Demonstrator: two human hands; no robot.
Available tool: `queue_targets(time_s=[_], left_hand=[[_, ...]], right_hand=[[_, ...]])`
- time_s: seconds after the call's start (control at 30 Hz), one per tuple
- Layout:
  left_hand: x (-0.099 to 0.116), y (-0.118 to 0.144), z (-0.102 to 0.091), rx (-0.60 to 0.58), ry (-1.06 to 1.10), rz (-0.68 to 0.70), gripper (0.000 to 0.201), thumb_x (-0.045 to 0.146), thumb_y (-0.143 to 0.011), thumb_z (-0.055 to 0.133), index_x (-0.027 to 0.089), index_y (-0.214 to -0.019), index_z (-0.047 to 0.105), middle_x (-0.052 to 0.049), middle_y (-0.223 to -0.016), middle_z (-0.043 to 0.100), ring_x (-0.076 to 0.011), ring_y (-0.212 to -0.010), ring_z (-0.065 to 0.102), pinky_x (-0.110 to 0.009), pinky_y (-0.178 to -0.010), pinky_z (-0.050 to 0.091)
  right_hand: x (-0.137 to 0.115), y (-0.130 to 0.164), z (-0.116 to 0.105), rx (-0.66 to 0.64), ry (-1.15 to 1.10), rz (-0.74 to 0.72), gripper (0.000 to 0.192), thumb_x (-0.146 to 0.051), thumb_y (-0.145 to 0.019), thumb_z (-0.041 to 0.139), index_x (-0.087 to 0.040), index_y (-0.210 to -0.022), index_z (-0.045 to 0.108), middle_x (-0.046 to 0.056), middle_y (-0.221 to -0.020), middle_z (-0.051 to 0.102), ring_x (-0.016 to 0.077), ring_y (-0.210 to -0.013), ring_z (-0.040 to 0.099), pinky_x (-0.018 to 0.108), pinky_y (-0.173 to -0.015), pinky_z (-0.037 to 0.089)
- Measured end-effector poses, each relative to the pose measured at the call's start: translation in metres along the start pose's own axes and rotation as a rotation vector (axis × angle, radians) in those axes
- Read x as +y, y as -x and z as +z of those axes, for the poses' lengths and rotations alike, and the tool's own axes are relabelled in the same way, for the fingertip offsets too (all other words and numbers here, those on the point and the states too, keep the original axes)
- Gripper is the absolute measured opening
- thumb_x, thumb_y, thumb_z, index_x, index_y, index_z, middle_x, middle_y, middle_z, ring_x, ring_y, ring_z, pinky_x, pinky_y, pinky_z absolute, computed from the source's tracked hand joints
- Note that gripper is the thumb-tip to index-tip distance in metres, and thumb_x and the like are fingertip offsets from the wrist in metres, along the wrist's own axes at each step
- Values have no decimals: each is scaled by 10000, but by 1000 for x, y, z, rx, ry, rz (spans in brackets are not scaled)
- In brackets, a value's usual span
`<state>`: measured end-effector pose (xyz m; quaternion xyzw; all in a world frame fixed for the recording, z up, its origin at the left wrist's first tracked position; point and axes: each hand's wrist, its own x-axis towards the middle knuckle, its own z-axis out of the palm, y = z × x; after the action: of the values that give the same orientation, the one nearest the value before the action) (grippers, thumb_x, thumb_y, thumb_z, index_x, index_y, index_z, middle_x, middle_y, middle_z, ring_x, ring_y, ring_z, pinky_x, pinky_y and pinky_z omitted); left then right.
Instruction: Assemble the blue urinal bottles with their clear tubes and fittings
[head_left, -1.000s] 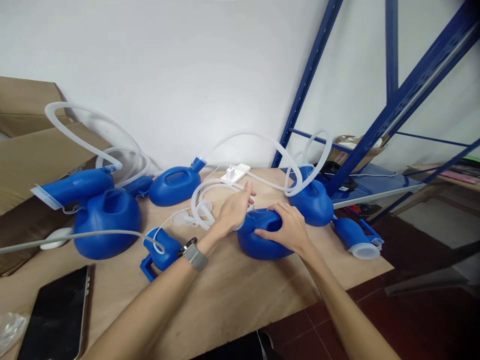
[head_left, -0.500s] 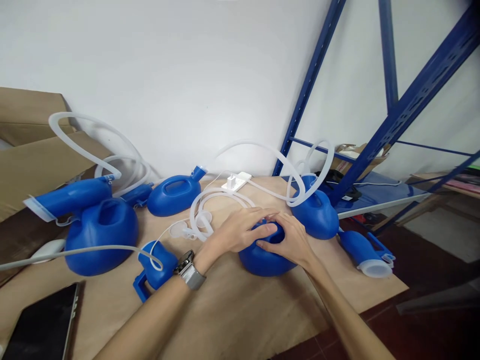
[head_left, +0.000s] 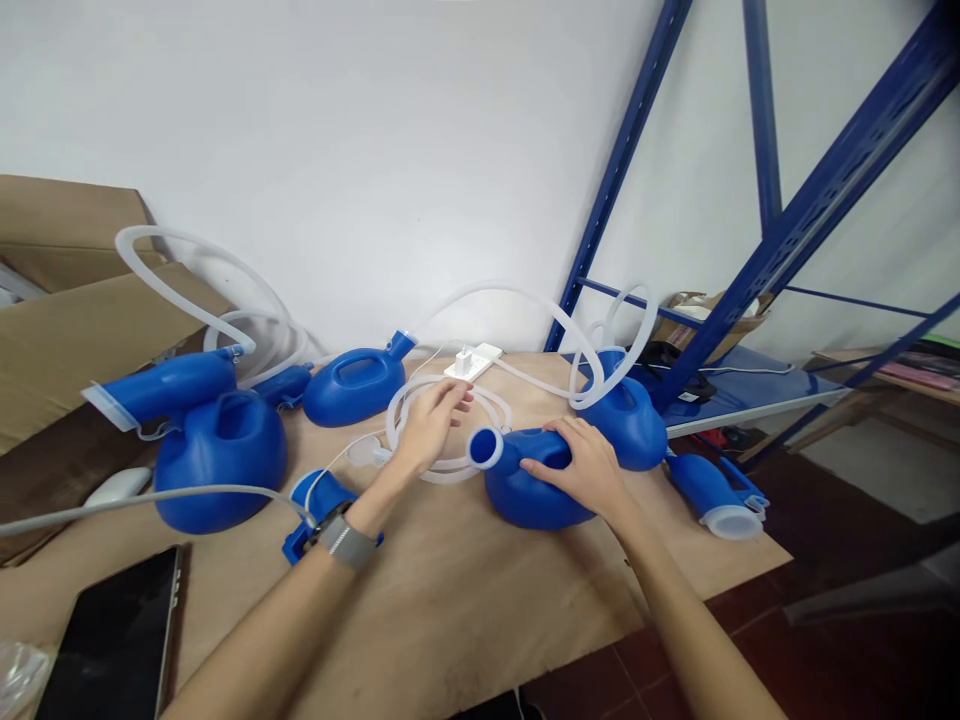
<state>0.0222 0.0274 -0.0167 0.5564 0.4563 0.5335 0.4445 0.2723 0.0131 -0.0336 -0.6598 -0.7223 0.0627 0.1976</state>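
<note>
My right hand (head_left: 589, 465) grips the handle of a blue plastic urinal bottle (head_left: 529, 500), thumb and fingers around it. That bottle stands on the table with its round open mouth (head_left: 485, 447) turned left towards me. My left hand (head_left: 431, 425), with a watch (head_left: 346, 540) on its wrist, hovers above a coiled clear tube (head_left: 394, 420); its fingers are loosely stretched and nothing is in them. A round translucent cap (head_left: 365, 451) lies left of the coil. Below it, a smaller blue bottle (head_left: 322, 495) is partly hidden by my left wrist.
More blue urinal bottles (head_left: 356, 388) stand along the back, some with looping tubes (head_left: 187, 238). One with a translucent cap (head_left: 733, 522) lies at the right edge. A power strip (head_left: 474, 362), tablet (head_left: 112, 640), white mouse (head_left: 118, 487), cardboard box (head_left: 90, 310) and blue shelf frame (head_left: 622, 170) surround them.
My left hand has let go of the bottle's neck and moved left over the coiled tube. The bottle has turned, so its mouth faces left; my right hand has shifted onto its handle.
</note>
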Motion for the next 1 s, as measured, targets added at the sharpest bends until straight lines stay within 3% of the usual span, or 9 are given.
queue_targets(time_s=[0.23,0.37,0.47,0.53,0.57,0.63,0.77,0.9,1.0], left_hand=[[-11,43,-81,-65,-821,45,470,483,-914,438,177,-1178,677,-90,-1173,702,-291,-1055,653,-435,-922,482],[-23,69,-103,-24,-1057,63,512,455,-951,350,219,-1308,630,-60,-1393,613,-302,-1257,577,-458,-1023,452],[-28,77,-112,55,-1039,-8,523,505,-955,313,230,-1247,648,-34,-1358,636,-273,-1259,581,-438,-1044,449],[-30,78,-118,94,-1027,-52,540,539,-955,289,228,-1195,660,-34,-1315,658,-269,-1241,591,-434,-1039,452],[-31,78,-122,93,-1025,-65,548,551,-958,279,229,-1186,660,-35,-1298,665,-265,-1232,594,-432,-1037,452],[-32,77,-130,50,-1021,-99,560,576,-966,270,233,-1183,657,-33,-1284,670,-260,-1221,601,-430,-1036,454],[-33,80,-142,-110,-1054,-228,636,667,-962,252,255,-1220,662,-31,-1369,630,-284,-1266,581,-464,-1038,456],[-40,85,-145,-248,-1083,-208,730,750,-943,263,267,-1327,652,-42,-1461,567,-307,-1366,503,-482,-1142,382],[-49,83,-142,-202,-1095,-194,750,733,-936,272,251,-1392,622,-60,-1520,505,-318,-1400,468,-484,-1165,365]], right_hand=[[41,-20,2,348,113,-107,708,-748,-709,578,-247,-1203,654,50,-1225,670,141,-1144,556,290,-1005,465],[19,1,34,688,58,-458,251,-415,-817,647,-240,-971,738,32,-999,710,58,-1029,585,212,-948,473],[-26,23,58,255,-82,-554,296,-356,-902,487,-304,-1071,725,-11,-920,727,2,-843,588,152,-826,488],[-56,27,66,-72,-177,-287,526,-515,-913,354,-330,-1345,589,24,-1335,650,82,-1241,611,275,-1131,530],[-68,25,68,-170,-239,-162,670,-614,-881,341,-317,-1467,469,44,-1551,472,158,-1500,446,390,-1318,426],[-84,12,73,-300,-341,56,882,-742,-812,340,-326,-1582,228,30,-1713,99,258,-1682,59,527,-1449,167],[-85,-18,90,-310,-382,235,987,-722,-802,412,-303,-1610,30,90,-1705,-129,318,-1673,-129,568,-1444,-34],[-77,-24,106,-248,-370,175,882,-651,-820,438,-244,-1581,260,100,-1695,137,308,-1656,52,566,-1442,37],[-74,-19,109,-176,-364,122,757,-608,-836,426,-279,-1517,385,57,-1631,293,265,-1591,198,547,-1442,86]])
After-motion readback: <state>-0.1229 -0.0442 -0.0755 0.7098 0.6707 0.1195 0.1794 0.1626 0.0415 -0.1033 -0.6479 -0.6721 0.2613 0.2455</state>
